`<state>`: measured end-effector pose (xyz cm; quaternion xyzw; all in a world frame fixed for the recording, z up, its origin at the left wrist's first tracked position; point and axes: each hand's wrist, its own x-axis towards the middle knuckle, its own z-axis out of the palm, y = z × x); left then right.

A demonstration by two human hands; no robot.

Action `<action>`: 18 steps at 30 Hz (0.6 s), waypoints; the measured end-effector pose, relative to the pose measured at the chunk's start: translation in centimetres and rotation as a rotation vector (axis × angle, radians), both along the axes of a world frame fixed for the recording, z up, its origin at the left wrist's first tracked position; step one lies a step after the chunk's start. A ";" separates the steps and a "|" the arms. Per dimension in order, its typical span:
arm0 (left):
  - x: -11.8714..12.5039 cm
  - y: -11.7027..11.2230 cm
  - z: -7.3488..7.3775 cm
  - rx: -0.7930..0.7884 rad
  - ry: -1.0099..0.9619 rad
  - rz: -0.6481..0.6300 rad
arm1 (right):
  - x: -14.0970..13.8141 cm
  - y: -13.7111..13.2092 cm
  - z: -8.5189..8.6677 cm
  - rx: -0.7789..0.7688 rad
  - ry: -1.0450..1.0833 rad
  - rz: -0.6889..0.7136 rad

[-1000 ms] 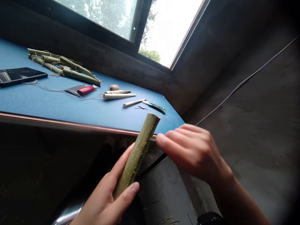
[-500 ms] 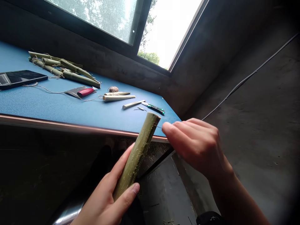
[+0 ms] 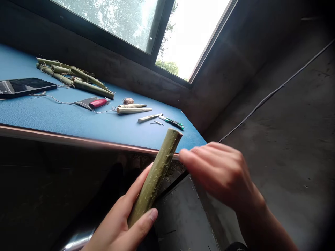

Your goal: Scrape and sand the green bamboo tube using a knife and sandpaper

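Concrete wall [image 3: 282, 157] closes the right side of the view, with a thin cable [image 3: 274, 92] running along it, and a window [image 3: 110, 24] sits above the far edge of a blue worktop [image 3: 65, 120]. A copper-coloured strip [image 3: 65, 139] runs along the worktop's front edge. Toward the far left corner lies a bundle of green stems [image 3: 75, 78] tied with thread, and a phone [image 3: 23, 87] lies at the left edge. Nearer the middle are a red-handled object [image 3: 98, 103] on a dark card, a ball of twine [image 3: 128, 101], and pale stripped sticks [image 3: 133, 110]. A green utility knife [image 3: 172, 122] lies toward the right corner.

Off the worktop, just in front of its front edge, a stubbly green stem [image 3: 154, 177] is held in the air. Its long axis tilts, with the cut top end pointing up and away toward the right corner, and the lower end pointing down toward the person. From the camera's view, the top end overlaps the copper strip.

The left hand [image 3: 120, 223] grips the lower part firmly, with fingers and thumb wrapped around it. The right hand [image 3: 222, 174] is just beside the stem's upper part, its fingers half curled and drawn together. Whether they pinch anything fine cannot be told. Dark space lies beneath the worktop, with a metal tube [image 3: 77, 242] at the lower left.
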<state>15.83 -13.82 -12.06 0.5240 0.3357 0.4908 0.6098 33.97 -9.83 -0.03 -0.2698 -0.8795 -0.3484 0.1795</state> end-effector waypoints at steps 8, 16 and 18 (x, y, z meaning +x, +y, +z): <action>-0.1 0.2 0.0 0.038 -0.019 -0.034 | -0.4 0.1 0.0 -0.028 -0.068 0.047; -0.3 0.0 -0.1 0.012 -0.028 -0.060 | -0.2 0.4 -0.3 -0.048 -0.053 0.063; -0.3 0.0 0.1 -0.022 -0.048 -0.062 | -0.2 0.4 -0.5 -0.023 -0.034 0.042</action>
